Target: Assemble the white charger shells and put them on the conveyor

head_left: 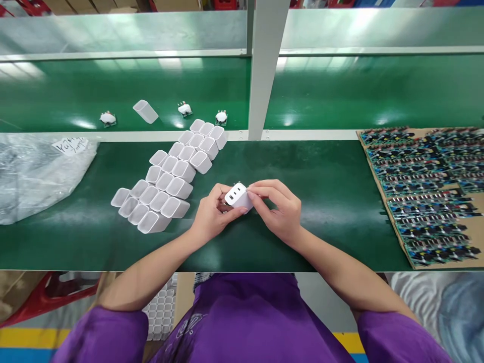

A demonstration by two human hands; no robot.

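A white USB charger [242, 197] is held above the middle of the green table, its face with several port slots turned up toward me. My left hand [215, 210] grips the charger from the left, with the thumb along its lower side. The fingertips of my right hand [278, 207] are pinched together at the charger's upper right edge; whether anything small lies between them I cannot make out. To the left of my left hand stand rows of open white charger housings [166, 186].
Brown cardboard [401, 222] bearing rows of circuit boards [427, 201] lies on the right. A clear plastic bag [41, 171] is at the left. Across the ledge sit a single housing [145, 112] and small white-topped parts [108, 118]. A grey post [266, 70] rises at the back.
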